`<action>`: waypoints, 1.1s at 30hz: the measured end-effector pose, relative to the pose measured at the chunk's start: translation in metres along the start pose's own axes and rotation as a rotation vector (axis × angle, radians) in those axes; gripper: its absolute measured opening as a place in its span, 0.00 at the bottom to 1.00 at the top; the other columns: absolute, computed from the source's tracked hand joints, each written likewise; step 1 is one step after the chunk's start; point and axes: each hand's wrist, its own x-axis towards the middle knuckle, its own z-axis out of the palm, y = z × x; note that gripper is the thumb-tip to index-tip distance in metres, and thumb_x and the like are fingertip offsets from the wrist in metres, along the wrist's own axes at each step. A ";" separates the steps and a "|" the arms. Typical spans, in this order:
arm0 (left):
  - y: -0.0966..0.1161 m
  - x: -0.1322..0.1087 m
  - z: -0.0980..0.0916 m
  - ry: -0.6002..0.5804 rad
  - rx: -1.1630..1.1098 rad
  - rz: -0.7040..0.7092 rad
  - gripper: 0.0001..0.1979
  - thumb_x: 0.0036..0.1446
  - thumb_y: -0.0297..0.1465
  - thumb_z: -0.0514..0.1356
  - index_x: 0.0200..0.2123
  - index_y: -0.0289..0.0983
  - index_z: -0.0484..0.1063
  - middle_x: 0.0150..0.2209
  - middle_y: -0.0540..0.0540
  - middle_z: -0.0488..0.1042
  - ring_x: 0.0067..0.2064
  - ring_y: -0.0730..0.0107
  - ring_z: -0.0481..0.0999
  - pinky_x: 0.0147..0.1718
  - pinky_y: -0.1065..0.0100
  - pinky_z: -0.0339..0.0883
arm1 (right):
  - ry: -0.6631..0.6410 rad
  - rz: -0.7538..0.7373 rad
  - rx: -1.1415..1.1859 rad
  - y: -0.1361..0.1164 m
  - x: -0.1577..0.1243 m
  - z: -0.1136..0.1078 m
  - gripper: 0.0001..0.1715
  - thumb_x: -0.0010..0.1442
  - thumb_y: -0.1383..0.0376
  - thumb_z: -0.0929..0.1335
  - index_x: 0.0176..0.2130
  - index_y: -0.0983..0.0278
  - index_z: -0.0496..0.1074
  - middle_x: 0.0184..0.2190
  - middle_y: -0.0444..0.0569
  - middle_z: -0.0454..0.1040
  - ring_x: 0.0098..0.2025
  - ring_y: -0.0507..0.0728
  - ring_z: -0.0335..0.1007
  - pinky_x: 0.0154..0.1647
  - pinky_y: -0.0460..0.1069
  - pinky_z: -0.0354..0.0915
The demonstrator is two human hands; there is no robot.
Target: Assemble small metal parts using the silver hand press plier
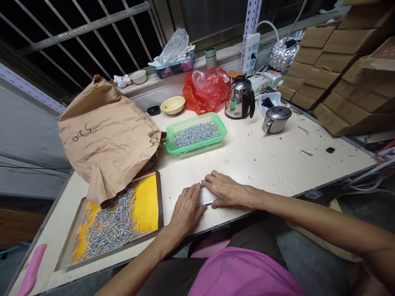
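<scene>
My left hand (187, 207) rests on the table near its front edge, fingers together and thumb bent inward. Opposite it lies my right hand (225, 191), closed in the same way. Between them is a small flat piece with a thin silvery edge (206, 203); both hands grip its ends, and fingers hide most of it. I cannot make out its exact kind. Left of my left hand, a shallow tray (159, 201) with a yellow lining holds many small silvery metal pins (111, 224). Beyond the hands stands a green plastic basket (197, 149) filled with similar small metal pieces (197, 135).
A large brown paper bag (108, 139) leans over the tray's back. Behind the basket are a yellow bowl (173, 106), a red plastic bag (203, 92) and a kettle (239, 98). A lidded metal pot (277, 120) stands right, near stacked cardboard boxes (327, 61). A pink handle (33, 269) lies front left.
</scene>
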 end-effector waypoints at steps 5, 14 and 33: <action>0.000 0.007 -0.006 -0.053 0.023 -0.020 0.32 0.54 0.32 0.60 0.59 0.35 0.52 0.53 0.38 0.66 0.51 0.54 0.65 0.48 0.54 0.65 | -0.040 0.028 0.033 0.006 -0.008 -0.010 0.38 0.43 0.57 0.76 0.48 0.73 0.65 0.44 0.59 0.66 0.47 0.64 0.59 0.45 0.56 0.62; 0.014 0.031 -0.008 -0.122 -0.015 0.016 0.13 0.56 0.28 0.57 0.46 0.34 0.64 0.44 0.42 0.69 0.46 0.59 0.66 0.45 0.58 0.65 | 0.039 0.005 -0.014 0.007 -0.006 0.009 0.15 0.55 0.62 0.71 0.40 0.69 0.69 0.37 0.54 0.69 0.42 0.59 0.63 0.43 0.51 0.60; 0.009 0.039 -0.008 -0.055 0.053 -0.021 0.08 0.59 0.35 0.56 0.35 0.38 0.71 0.34 0.46 0.72 0.40 0.61 0.68 0.36 0.62 0.67 | 0.118 -0.011 -0.031 0.018 0.000 0.023 0.08 0.62 0.63 0.65 0.37 0.67 0.70 0.35 0.51 0.70 0.39 0.58 0.63 0.39 0.50 0.58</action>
